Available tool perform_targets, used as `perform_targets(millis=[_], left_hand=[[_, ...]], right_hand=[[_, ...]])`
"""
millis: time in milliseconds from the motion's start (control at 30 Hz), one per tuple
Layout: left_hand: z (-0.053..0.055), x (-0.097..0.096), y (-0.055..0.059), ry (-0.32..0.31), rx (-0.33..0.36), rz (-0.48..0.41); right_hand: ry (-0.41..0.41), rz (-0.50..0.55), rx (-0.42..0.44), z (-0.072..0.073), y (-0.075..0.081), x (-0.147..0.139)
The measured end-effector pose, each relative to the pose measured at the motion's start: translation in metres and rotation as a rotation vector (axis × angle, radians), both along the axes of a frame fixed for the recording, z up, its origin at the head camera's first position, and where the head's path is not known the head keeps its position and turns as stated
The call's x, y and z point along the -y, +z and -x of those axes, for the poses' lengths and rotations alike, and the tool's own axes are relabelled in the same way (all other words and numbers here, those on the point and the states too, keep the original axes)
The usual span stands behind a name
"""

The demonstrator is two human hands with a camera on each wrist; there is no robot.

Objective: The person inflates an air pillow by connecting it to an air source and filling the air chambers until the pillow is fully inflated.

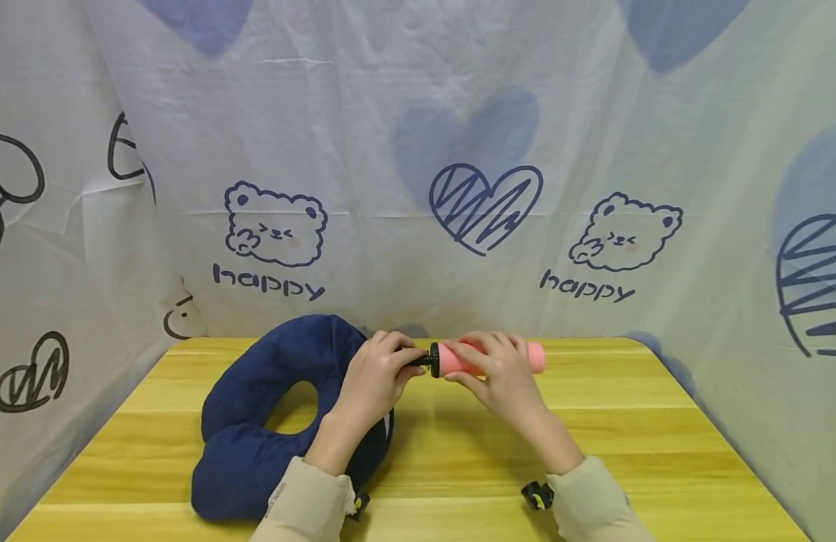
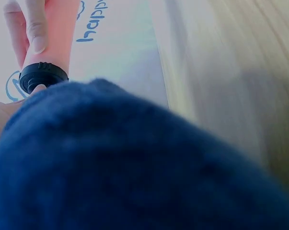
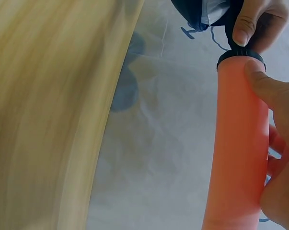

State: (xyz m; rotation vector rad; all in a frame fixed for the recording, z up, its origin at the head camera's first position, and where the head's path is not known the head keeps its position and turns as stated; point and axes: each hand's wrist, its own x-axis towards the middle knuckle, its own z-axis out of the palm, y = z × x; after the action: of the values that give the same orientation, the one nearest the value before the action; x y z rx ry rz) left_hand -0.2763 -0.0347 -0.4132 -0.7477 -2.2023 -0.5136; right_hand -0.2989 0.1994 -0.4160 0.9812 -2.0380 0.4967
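A navy-blue U-shaped neck pillow lies on the left part of the table and fills much of the left wrist view. Over its right arm reaches my left hand, pinching a black nozzle-like piece between thumb and fingers. That piece joins the black cap of a pink hand pump, held sideways near the table's back edge. My right hand grips the pink barrel, its thumb close to the cap. Fingers partly hide where the black piece meets the pillow.
The yellow wood-grain table carries everything. Behind it hangs a white cloth printed with hearts and bears, which also covers both sides. Small black devices sit at the sleeve cuffs.
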Motion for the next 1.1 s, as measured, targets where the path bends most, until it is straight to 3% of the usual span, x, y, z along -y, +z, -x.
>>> perform_targets(millis=[333, 600, 1100], left_hand=[[0.002, 0.004, 0.001, 0.018, 0.001, 0.006], [0.004, 0.013, 0.0, 0.067, 0.005, 0.0], [0.007, 0.043, 0.005, 0.164, 0.048, -0.063]], right_hand=[[-0.024, -0.007, 0.016, 0.001, 0.002, -0.002], [-0.075, -0.004, 0.069, 0.002, 0.004, -0.01], [-0.143, 0.042, 0.115, 0.013, 0.007, -0.034]])
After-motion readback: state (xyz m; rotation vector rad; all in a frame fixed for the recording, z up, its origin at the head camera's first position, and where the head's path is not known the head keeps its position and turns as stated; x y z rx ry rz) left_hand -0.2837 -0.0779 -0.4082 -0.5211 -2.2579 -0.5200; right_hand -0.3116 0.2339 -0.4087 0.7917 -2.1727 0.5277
